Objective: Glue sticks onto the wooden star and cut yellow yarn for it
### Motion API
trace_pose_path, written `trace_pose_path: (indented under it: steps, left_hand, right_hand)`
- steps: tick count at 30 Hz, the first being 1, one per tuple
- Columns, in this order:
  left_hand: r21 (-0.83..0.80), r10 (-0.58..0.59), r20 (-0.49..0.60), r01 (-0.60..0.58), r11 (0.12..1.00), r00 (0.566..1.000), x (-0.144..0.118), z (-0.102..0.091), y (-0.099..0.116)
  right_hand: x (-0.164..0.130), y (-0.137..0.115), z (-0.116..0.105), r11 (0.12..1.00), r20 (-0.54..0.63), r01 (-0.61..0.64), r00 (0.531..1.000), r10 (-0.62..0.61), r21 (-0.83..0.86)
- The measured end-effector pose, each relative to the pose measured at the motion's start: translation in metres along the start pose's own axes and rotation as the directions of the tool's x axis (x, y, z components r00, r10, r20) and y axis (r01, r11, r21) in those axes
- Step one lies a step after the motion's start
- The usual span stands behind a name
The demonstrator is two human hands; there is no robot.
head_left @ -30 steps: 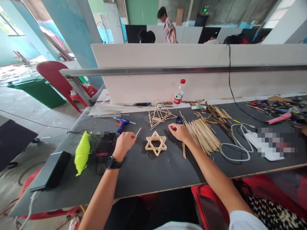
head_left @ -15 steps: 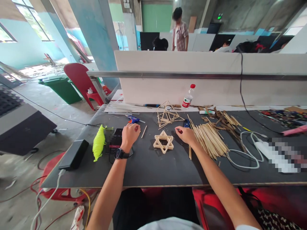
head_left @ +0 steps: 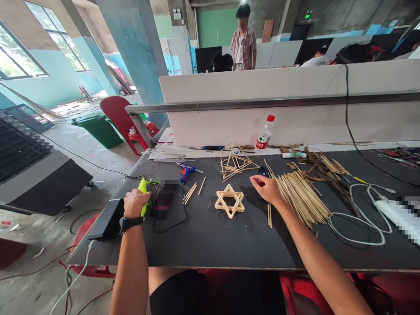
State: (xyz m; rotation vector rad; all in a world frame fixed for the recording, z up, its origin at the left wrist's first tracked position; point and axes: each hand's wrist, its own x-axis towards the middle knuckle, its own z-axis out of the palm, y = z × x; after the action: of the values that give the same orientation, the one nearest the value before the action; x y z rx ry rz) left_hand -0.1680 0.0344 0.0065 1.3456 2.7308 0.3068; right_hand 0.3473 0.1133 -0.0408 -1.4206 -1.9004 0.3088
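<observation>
My left hand (head_left: 134, 203), with a dark watch on its wrist, is curled around a yellow-green ridged soft toy (head_left: 143, 187) at the table's left. Most of the toy is hidden under the palm. My right hand (head_left: 267, 189) hovers right of centre, thumb and fingertips pinched together; anything between them is too small to make out. Between the hands lies a six-pointed star of glued wooden sticks (head_left: 231, 213). A bundle of thin sticks (head_left: 303, 197) lies right of my right hand, and a dark blue tool (head_left: 263, 171) is partly hidden behind it.
A blue glue gun (head_left: 186, 172) with a black cable and several loose sticks (head_left: 190, 193) lie left of the star. Behind stand a larger stick frame (head_left: 226, 166) and a bottle (head_left: 264, 134). A black box (head_left: 106, 221) sits at the left edge; a white cable (head_left: 357, 243) loops right.
My left hand has moved left from beside the glue gun onto the yellow-green toy and closed around it, uncovering several loose sticks. My right hand stays pinched near the bundle. The view has shifted slightly.
</observation>
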Motion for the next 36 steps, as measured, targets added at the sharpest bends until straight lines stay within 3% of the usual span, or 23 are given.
trace_pose_path:
  steps: [3,5,7,11,13,15,17,19,21,25,29,36]
  left_hand:
    - [0.011,-0.052,0.009,0.052,0.999,0.999,0.000,-0.014,-0.001]
    - [-0.011,-0.079,-0.056,0.078,0.997,0.995,-0.002,-0.037,0.005]
    - [-0.044,-0.025,-0.092,0.021,0.999,0.995,-0.006,-0.066,0.017]
    - [-0.319,0.146,-0.159,-0.191,0.929,0.976,-0.021,-0.117,0.067]
    - [-0.576,0.266,-0.112,-0.281,0.768,0.958,-0.031,-0.128,0.102]
    - [-0.816,0.420,-0.062,-0.288,0.500,0.905,-0.041,-0.128,0.137]
    - [-0.930,0.582,-0.059,-0.257,0.264,0.811,-0.049,-0.120,0.169]
    - [-0.972,0.663,-0.069,-0.199,0.123,0.745,-0.057,-0.108,0.194]
    - [-0.987,0.686,-0.092,-0.156,0.032,0.721,-0.064,-0.096,0.212]
    - [-0.991,0.703,-0.121,-0.124,-0.047,0.701,-0.077,-0.083,0.228]
    - [-0.989,0.715,-0.102,-0.146,0.000,0.692,-0.079,-0.081,0.227]
    - [-0.990,0.634,-0.102,-0.140,0.010,0.767,-0.071,-0.073,0.227]
  right_hand:
    - [0.005,-0.009,-0.006,1.000,-0.015,0.012,1.000,-0.012,0.016]
    - [0.012,-0.019,-0.014,0.999,-0.014,0.030,0.999,-0.030,0.040]
    - [0.023,-0.034,-0.024,0.995,-0.016,0.058,0.998,-0.057,0.081]
    - [0.052,-0.092,-0.052,0.974,-0.001,0.143,0.989,-0.145,0.176]
    - [0.063,-0.128,-0.066,0.958,0.056,0.174,0.980,-0.191,0.229]
    - [0.069,-0.160,-0.075,0.933,0.098,0.188,0.969,-0.227,0.307]
    - [0.070,-0.183,-0.076,0.906,0.119,0.193,0.960,-0.254,0.377]
    - [0.070,-0.192,-0.070,0.883,0.142,0.153,0.961,-0.238,0.443]
    - [0.069,-0.191,-0.061,0.870,0.179,0.125,0.955,-0.236,0.478]
    - [0.070,-0.182,-0.046,0.853,0.237,0.130,0.930,-0.282,0.505]
    - [0.068,-0.185,-0.043,0.850,0.225,0.108,0.940,-0.256,0.516]
    - [0.068,-0.191,-0.038,0.841,0.181,0.120,0.952,-0.249,0.527]
